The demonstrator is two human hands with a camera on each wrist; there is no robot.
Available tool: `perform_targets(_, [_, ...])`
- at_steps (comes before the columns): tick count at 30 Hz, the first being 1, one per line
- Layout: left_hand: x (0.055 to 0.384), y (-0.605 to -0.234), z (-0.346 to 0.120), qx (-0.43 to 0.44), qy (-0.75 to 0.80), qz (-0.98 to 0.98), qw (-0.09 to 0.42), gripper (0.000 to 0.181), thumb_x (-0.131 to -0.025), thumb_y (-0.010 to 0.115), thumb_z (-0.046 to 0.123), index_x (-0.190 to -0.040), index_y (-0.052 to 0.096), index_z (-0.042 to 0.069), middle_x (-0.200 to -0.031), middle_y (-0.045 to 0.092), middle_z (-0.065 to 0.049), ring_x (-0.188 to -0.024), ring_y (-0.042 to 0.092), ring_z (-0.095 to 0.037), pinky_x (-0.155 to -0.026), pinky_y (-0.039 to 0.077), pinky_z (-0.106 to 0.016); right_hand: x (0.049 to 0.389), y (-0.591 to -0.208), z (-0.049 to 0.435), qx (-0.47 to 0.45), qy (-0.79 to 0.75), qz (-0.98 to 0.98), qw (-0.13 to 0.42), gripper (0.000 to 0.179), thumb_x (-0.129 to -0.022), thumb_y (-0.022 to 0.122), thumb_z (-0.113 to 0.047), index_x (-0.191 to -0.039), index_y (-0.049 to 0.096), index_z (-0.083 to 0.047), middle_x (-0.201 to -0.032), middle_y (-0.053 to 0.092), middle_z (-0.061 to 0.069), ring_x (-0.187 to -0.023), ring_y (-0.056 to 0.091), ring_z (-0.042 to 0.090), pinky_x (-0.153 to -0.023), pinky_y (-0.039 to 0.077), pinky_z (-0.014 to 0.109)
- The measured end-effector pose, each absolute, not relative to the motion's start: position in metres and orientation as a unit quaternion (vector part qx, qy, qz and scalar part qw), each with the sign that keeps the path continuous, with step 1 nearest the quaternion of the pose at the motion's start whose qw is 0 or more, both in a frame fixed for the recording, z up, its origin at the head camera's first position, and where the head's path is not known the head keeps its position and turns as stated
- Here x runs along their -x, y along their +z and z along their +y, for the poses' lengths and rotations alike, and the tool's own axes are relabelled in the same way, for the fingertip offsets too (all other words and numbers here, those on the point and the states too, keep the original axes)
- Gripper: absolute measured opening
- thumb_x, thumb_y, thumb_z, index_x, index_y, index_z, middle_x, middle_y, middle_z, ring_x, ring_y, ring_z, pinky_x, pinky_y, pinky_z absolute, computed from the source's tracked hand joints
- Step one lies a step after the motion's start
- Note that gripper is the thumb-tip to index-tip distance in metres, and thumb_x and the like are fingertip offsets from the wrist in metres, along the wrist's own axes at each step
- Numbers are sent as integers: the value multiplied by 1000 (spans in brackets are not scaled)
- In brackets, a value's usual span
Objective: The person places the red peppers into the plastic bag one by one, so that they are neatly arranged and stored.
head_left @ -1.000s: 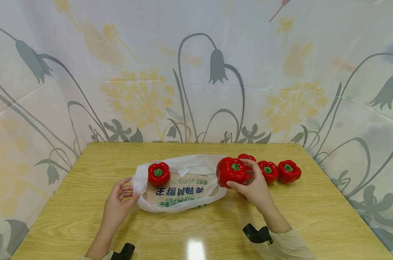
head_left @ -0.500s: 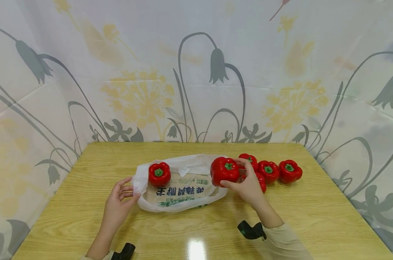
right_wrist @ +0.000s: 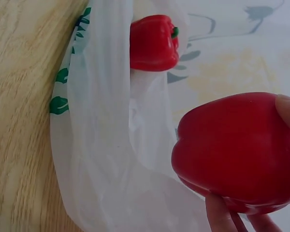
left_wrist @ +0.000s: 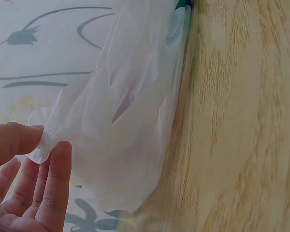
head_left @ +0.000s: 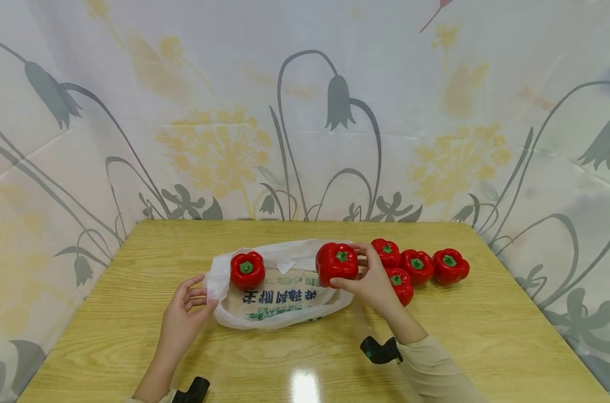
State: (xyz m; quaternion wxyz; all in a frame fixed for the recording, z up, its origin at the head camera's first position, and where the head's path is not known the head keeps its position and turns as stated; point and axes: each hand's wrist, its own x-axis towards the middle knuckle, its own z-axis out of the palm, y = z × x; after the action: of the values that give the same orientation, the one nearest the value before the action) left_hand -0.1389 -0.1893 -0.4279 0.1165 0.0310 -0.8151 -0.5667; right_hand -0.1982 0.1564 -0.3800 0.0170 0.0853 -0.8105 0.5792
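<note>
A white plastic bag (head_left: 284, 323) with dark printing and green leaf marks lies on the table, its mouth spread upward. My left hand (head_left: 186, 313) pinches the bag's left rim between thumb and fingers; the left wrist view shows the crumpled film (left_wrist: 50, 140) there. Inside the bag's left end sits one red bell pepper (head_left: 247, 270), green stem up. My right hand (head_left: 377, 282) grips a second red bell pepper (head_left: 336, 264) above the bag's right end. In the right wrist view this held pepper (right_wrist: 237, 150) is apart from the film below it.
Several more red bell peppers (head_left: 417, 266) stand close together on the table to the right of the bag. The wooden table (head_left: 264, 369) ends at a flower-patterned cloth (head_left: 305, 140) behind. Black camera mounts (head_left: 380, 350) sit at both wrists.
My right hand has carried its bell pepper leftward, from the bag's right edge to over the bag's opening. The left hand and the bag have stayed in place.
</note>
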Motion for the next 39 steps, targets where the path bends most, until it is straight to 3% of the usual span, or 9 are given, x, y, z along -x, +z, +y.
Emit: perform_targets(39, [139,-430,-190,-35,-559,-820,118,57,-83,69,2,-134,43,9,-109,57,-15,-85,55,-2,-69,50,-18,225,-375,105,-128,548,-827,-7,71,-69,83,-12,-127,42,-8,-122,46,13,-106,47,32,-77,51,45])
